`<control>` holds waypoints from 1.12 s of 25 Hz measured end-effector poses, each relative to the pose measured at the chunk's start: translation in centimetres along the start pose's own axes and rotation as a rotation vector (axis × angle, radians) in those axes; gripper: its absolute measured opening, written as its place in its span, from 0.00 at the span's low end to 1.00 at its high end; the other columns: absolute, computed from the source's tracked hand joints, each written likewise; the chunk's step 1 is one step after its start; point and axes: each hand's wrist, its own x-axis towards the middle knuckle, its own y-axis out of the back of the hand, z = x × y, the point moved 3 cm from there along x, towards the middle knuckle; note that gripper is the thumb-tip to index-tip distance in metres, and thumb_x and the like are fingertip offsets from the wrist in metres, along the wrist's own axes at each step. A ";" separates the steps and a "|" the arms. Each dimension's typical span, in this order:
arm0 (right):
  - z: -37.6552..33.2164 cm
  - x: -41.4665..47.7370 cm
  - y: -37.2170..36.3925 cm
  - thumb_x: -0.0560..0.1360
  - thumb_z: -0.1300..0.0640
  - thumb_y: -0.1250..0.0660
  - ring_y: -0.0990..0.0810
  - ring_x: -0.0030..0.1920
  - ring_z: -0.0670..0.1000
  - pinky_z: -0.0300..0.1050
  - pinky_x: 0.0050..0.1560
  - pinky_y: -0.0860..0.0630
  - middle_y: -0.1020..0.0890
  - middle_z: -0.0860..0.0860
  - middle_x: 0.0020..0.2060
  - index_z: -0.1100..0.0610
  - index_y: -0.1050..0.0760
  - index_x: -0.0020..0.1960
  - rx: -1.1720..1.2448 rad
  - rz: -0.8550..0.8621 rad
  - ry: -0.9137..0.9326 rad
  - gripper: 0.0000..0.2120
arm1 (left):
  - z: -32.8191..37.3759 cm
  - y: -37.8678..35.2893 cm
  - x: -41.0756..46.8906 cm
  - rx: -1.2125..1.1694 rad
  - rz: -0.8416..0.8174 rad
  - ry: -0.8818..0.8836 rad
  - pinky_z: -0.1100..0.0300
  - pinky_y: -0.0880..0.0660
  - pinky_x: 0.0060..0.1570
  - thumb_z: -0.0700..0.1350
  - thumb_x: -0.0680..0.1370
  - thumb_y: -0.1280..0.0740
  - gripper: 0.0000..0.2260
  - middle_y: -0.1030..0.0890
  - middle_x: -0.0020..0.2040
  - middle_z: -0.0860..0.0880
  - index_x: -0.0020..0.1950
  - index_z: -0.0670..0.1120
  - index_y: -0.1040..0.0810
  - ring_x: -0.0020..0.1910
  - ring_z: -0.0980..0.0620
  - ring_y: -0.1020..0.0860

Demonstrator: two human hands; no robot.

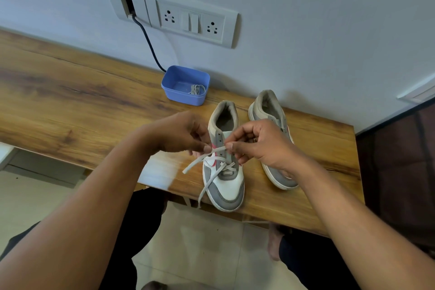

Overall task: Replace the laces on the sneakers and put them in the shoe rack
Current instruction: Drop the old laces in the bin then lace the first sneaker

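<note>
Head view is showing the job roughly half done: left hand [181, 134] and right hand [261, 146] are each pinching the white lace [219, 149] with curled fingers [244, 133] over the near sneaker [231, 181] on the table [70, 106]. Its lower holes are crossed and its upper ones are sitting empty. The second sneaker [268, 106] is standing just beside it, seemingly unlaced. No shoe rack is showing.

Your nearer low-top sneaker [224, 181] is white with grey panels and a pink flash; its flat woven lace [195, 164] is white. Your rectangular plastic tub [181, 97] is periwinkle blue, the coiled lace [197, 89] inside it grey, and the wooden tabletop [70, 101] honey-brown with dark grain streaks.
</note>
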 end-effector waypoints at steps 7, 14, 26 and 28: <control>-0.1 1.3 -0.8 0.76 0.66 0.24 0.15 0.40 0.54 0.47 0.45 0.14 0.13 0.59 0.40 0.67 0.16 0.53 0.142 0.019 0.014 0.07 | 0.0 -0.4 -0.4 -0.191 -0.012 0.042 0.65 0.22 0.40 0.40 0.80 0.29 0.05 0.13 0.42 0.43 0.50 0.38 0.16 0.42 0.51 0.14; -0.3 1.8 -1.4 0.73 0.69 0.22 0.14 0.37 0.54 0.45 0.40 0.14 0.13 0.61 0.39 0.68 0.16 0.52 0.119 0.095 0.018 0.09 | 0.1 -0.6 -0.5 -0.366 0.169 0.118 0.63 0.22 0.31 0.40 0.75 0.24 0.08 0.14 0.41 0.40 0.50 0.36 0.16 0.32 0.52 0.18; 1.5 1.2 -1.3 0.76 0.57 0.24 0.15 0.38 0.42 0.43 0.45 0.17 0.14 0.45 0.36 0.52 0.12 0.45 -0.577 0.061 -0.006 0.03 | -2.0 -2.5 1.1 -0.184 0.372 0.272 0.57 0.28 0.36 0.38 0.71 0.22 0.11 0.18 0.38 0.36 0.43 0.31 0.19 0.34 0.51 0.26; 1.6 1.3 -1.8 0.76 0.58 0.25 0.15 0.38 0.43 0.45 0.46 0.16 0.13 0.45 0.36 0.52 0.12 0.46 -0.588 0.053 -0.003 0.03 | -2.2 -3.0 1.2 -0.145 0.358 0.282 0.58 0.28 0.34 0.40 0.72 0.23 0.08 0.19 0.32 0.43 0.40 0.35 0.18 0.31 0.54 0.26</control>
